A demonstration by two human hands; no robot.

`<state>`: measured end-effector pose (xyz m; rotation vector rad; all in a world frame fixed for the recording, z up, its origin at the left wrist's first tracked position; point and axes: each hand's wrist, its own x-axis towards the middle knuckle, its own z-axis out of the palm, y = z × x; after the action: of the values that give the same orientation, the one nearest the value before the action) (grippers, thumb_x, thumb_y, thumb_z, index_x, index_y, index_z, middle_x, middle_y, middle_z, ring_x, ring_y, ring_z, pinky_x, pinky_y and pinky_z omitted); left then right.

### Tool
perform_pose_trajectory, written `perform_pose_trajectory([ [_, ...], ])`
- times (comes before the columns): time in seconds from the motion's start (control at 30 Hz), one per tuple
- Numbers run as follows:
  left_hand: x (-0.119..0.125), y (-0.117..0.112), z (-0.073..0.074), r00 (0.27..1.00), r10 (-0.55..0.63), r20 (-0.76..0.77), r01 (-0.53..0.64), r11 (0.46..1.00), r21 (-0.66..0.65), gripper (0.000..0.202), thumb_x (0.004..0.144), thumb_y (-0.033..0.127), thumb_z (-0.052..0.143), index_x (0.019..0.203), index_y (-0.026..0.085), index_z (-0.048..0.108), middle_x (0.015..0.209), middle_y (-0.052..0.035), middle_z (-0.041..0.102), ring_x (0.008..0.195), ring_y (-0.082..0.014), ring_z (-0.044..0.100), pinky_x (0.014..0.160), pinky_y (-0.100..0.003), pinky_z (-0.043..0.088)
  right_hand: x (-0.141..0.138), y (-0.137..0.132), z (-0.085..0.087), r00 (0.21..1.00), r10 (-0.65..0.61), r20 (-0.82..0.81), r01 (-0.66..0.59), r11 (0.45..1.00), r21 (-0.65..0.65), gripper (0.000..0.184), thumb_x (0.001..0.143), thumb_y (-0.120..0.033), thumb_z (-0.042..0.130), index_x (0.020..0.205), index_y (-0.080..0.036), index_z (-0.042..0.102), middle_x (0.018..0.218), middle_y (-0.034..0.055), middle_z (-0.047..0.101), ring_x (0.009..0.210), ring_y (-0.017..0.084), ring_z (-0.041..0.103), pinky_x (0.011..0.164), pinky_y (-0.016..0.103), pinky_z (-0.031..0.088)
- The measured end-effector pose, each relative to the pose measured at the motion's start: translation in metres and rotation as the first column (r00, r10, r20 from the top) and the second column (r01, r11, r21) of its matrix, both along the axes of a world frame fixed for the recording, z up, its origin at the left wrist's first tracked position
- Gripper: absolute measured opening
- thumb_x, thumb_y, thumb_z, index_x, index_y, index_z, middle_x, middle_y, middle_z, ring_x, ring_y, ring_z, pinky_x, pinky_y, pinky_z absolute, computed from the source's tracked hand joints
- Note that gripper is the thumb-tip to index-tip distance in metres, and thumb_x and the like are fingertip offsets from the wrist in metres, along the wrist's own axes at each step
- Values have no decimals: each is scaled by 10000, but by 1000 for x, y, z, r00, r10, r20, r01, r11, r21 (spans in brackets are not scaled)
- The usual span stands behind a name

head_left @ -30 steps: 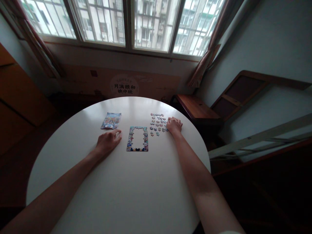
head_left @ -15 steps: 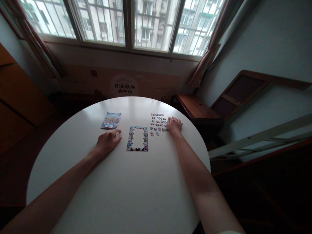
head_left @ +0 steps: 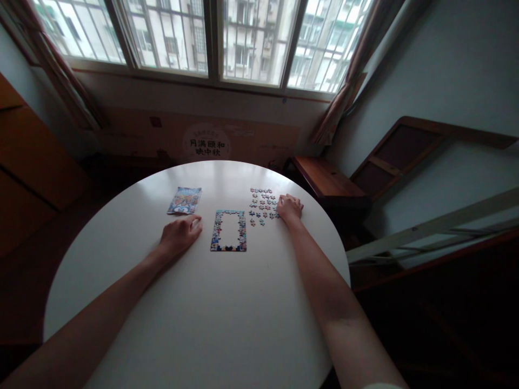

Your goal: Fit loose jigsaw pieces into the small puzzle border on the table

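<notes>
A rectangular jigsaw border (head_left: 217,229), joined along all four sides around a bare middle, lies flat near the centre of the table. To its left, my left hand (head_left: 181,233) rests on the tabletop with its fingers curled in and nothing visible in them. Just beyond that hand is a printed packet (head_left: 185,200) with a colourful picture. Loose jigsaw pieces (head_left: 261,206) are spread in rough rows right of the border. My right hand (head_left: 290,207) is at their right edge, fingers bent down over the table; its fingertips and anything under them are hidden.
All of this lies on a round white table (head_left: 211,308). A wooden bench (head_left: 330,177) stands beyond its right edge, near a dark wooden frame (head_left: 399,148) against the wall. Barred windows (head_left: 211,43) with curtains are at the back, and an orange-brown cabinet (head_left: 28,156) is at left.
</notes>
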<state>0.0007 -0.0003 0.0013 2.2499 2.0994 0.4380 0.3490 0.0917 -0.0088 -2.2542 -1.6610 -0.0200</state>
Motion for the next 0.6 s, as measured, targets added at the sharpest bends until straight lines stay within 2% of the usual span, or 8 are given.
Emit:
perform_pose_trajectory([
  [0.5, -1, 1, -1, 1000, -2, 1, 2, 1000, -6, 408, 896, 441, 442, 1163, 240, 677, 927, -59, 741, 826, -231, 689, 702, -290, 463, 0, 0, -1, 1000, 9, -11, -9, 1000, 7, 367, 938, -301, 393, 1172, -252, 672, 1368, 81, 558, 1238, 306, 450, 1005, 466, 359],
  [0.6, -1, 1, 0, 1000, 1, 5, -1, 1000, -11, 403, 897, 437, 443, 1162, 240, 676, 928, -57, 741, 831, -227, 688, 705, -286, 461, 0, 0, -1, 998, 9, -62, -6, 998, 55, 408, 904, -252, 425, 1262, -212, 618, 1331, 113, 585, 1214, 316, 485, 1001, 473, 369],
])
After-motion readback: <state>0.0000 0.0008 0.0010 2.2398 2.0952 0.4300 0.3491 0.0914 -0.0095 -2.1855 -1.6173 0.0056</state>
